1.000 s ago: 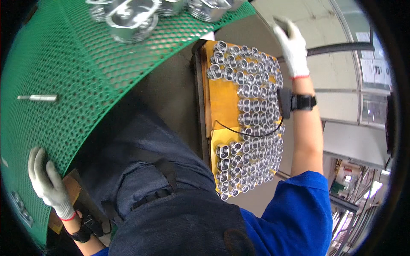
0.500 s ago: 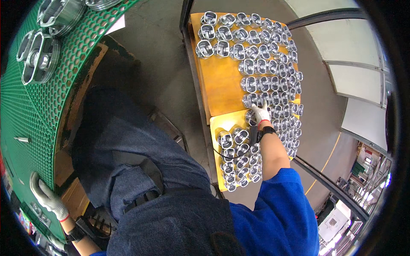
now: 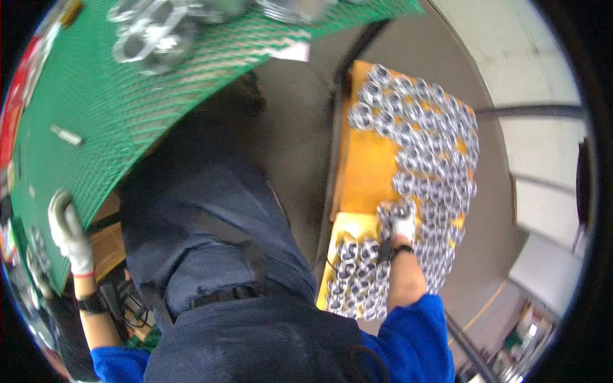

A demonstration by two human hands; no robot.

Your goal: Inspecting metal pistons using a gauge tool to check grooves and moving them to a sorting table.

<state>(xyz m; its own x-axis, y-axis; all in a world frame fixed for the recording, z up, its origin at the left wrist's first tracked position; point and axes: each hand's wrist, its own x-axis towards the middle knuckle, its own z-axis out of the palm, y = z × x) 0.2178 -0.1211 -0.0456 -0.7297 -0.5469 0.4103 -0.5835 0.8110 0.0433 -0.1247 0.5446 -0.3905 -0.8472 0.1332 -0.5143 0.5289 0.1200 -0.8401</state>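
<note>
My right hand (image 3: pixel 403 223), in a white knitted glove with a dark band on its wrist, is over the far table on my right. Its fingers are closed round a metal piston (image 3: pixel 385 213) at the left end of a row; motion blur hides the exact grip. Rows of similar silvery pistons (image 3: pixel 426 187) stand close together beyond and beside it. My left hand (image 3: pixel 69 233), gloved in white too, rests at the edge of the green perforated mat (image 3: pixel 102 134) with its fingers stretched out and nothing in them.
More pistons (image 3: pixel 153 41) stand on the green mat at the upper left, near a small metal pin (image 3: pixel 67 135). The pistons at right stand on an orange-brown board (image 3: pixel 367 166) and a yellow sheet (image 3: pixel 345 225). A dark rail (image 3: pixel 469 345) runs along the lower right.
The view has swung, so the mat and the piston table sit elsewhere in the picture. The piston at my right hand has shifted left out of its row. My left hand stays at the mat's edge.
</note>
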